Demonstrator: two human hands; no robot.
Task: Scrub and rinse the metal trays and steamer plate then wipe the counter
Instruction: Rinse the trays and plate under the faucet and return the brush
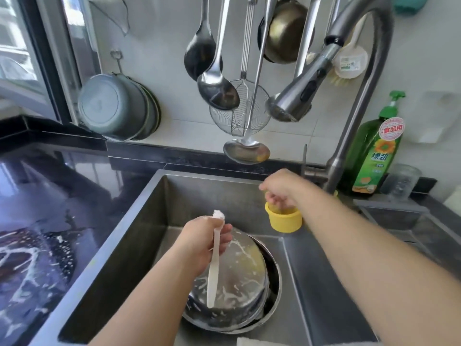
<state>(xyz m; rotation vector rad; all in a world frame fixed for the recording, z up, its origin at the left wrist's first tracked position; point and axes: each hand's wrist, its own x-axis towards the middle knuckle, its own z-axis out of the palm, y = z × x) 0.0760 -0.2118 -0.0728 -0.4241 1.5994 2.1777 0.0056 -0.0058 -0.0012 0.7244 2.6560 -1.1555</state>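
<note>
We have the small white spoon (214, 260) pinched in our left hand (203, 242), its bowl heaped with white powder and held over the overturned metal tray (239, 278) in the middle of the sink (139, 228). Our right hand (282, 188) curls its grip round the rim of the yellow cup (284, 219), lifted near the sink's back wall, below the tap (306, 88).

To do this well, we would judge it best to tip the powder onto the streaked tray bottom, not the sink floor — keeping the spoon level until it is right over the metal — then set the cup down somewhere dry.

We count one spoon, one yellow cup, one green detergent bottle (374, 156) at the sink's back right corner, and at least two round metal pieces stacked in the sink; how many more lie beneath we cannot tell. The dark worktop (50, 196) at the left carries white splashes yet to wipe.
</note>
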